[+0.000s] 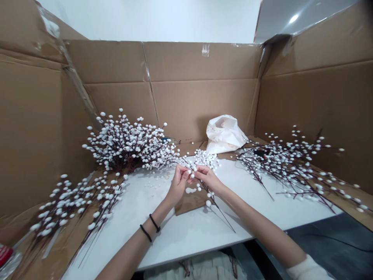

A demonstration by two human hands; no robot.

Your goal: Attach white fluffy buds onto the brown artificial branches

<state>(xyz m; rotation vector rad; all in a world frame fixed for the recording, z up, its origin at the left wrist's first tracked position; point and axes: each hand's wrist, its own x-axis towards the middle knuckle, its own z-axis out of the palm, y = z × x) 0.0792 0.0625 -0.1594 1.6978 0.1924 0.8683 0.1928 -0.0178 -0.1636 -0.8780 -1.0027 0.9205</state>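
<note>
left hand point(180, 182): pinched tight on a branch point(217, 208), lol
right hand point(207, 177): clamped on it too
branch: held just above the surface point(163, 233)

Sprig point(218, 210): matt white foam buds are set on a dark stem.
Table point(163, 233): the top is finished smooth.
Cardboard wall point(204, 109): matt brown paper is seen.
Bag point(224, 134): thin plastic is left glossy.

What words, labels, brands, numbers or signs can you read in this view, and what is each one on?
Nothing here can be read. The white plastic bag has small coloured print near its top, too small to read. The red packet in the bottom left corner has pale marks, too blurred and cut off to read. The cardboard wall shows no readable marking.
</note>
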